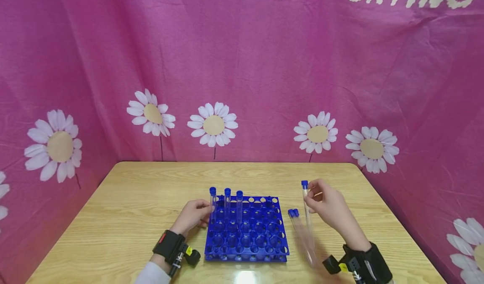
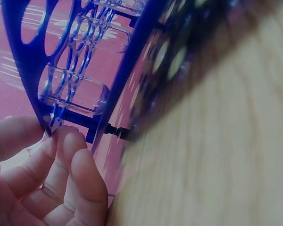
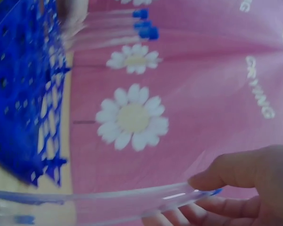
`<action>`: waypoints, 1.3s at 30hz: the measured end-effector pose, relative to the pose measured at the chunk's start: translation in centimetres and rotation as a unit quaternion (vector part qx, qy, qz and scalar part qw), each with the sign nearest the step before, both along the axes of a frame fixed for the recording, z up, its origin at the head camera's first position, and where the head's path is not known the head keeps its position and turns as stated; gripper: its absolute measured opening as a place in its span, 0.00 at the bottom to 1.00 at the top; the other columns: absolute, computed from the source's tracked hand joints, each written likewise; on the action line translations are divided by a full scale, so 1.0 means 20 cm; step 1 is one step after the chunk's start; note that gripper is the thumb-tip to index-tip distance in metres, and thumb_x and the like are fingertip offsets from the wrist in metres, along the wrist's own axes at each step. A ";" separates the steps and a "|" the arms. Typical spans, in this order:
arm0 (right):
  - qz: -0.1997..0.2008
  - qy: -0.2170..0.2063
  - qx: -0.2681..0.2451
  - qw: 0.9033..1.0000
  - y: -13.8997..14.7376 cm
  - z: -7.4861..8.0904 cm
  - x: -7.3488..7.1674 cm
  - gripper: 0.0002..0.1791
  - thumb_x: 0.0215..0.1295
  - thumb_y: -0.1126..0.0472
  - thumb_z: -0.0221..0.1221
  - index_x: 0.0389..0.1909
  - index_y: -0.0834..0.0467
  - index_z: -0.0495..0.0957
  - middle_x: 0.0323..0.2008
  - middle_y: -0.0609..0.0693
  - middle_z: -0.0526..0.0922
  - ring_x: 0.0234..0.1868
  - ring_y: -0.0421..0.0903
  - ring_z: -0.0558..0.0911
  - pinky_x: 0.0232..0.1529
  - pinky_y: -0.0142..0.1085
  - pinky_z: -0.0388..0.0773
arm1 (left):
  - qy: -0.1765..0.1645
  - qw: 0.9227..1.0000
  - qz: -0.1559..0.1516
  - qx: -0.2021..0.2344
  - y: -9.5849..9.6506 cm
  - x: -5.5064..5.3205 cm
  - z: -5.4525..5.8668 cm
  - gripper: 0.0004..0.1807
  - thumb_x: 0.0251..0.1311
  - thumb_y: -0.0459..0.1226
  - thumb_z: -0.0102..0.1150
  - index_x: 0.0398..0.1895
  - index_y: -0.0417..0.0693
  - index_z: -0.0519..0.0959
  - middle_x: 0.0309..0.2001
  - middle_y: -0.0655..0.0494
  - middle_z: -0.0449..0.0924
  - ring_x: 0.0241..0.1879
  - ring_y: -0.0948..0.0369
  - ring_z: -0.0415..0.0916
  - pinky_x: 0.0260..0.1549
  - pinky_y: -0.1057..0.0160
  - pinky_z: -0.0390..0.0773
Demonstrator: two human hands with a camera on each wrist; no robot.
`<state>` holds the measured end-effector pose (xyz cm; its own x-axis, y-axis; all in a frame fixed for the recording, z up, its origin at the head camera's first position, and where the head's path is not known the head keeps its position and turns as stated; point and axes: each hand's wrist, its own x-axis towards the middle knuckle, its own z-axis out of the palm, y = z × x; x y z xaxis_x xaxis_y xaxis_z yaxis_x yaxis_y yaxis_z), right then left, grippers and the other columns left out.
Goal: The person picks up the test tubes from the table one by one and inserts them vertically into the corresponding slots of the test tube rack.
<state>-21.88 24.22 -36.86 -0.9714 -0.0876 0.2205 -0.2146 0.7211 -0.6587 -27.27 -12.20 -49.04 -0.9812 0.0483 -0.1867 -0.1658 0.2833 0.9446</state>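
The left hand [image 1: 195, 214] is pinching the corner of the blue rack [image 1: 245, 229] between thumb and fingertips; the left-wrist view is confirming the contact. The right hand [image 1: 328, 203] is gripping a capped tube [image 1: 308, 221] just below its cap, thumb against fingers. The two hands are standing well apart, with the rack between them and nearer the left.

The held tube is hanging below the right fingers, cap uppermost and slightly tilted. Whether its lower end is touching anything cannot be determined. Two loose tubes [image 1: 301, 237] are lying side by side on the desk [image 1: 143, 191], between the rack and the right hand, their caps pointing away from the person. Three racked tubes [image 1: 227, 204] are standing upright on the left hand's side of the rack; their exact holes are not clear.

Assessment: the step in hand appears to be the racking of a fourth tube, with two more waiting. The next move is likely calling for the right hand to be carrying the tube leftward, lower end first, over a hole beside the standing three, while the left hand is steadying the rack. Misalignment at the hole is presenting the chief risk.
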 end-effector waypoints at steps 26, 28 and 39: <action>0.043 0.084 -0.113 0.989 -0.52 0.01 0.00 0.16 0.52 0.73 0.63 0.37 0.59 0.68 0.28 0.52 0.79 0.34 0.46 0.82 0.28 0.27 0.79 | 0.001 1.000 -0.006 0.009 0.00 0.01 0.02 0.10 0.66 0.37 0.57 0.42 0.38 0.81 0.28 0.53 0.78 0.26 0.60 0.75 0.25 0.63 0.81; 0.042 0.089 -0.110 0.989 -0.53 -0.01 -0.01 0.16 0.51 0.73 0.63 0.37 0.59 0.68 0.27 0.51 0.79 0.33 0.46 0.81 0.27 0.27 0.78 | 0.001 1.000 -0.006 0.010 0.00 0.02 0.01 0.10 0.66 0.37 0.57 0.42 0.38 0.80 0.28 0.53 0.78 0.26 0.60 0.75 0.24 0.63 0.81; 0.048 0.090 -0.076 0.992 -0.57 -0.08 -0.05 0.16 0.50 0.72 0.63 0.35 0.57 0.66 0.25 0.49 0.79 0.31 0.46 0.80 0.24 0.27 0.71 | 0.003 1.000 -0.005 0.013 0.00 0.01 0.01 0.10 0.65 0.36 0.57 0.43 0.37 0.80 0.27 0.53 0.77 0.25 0.60 0.75 0.24 0.63 0.80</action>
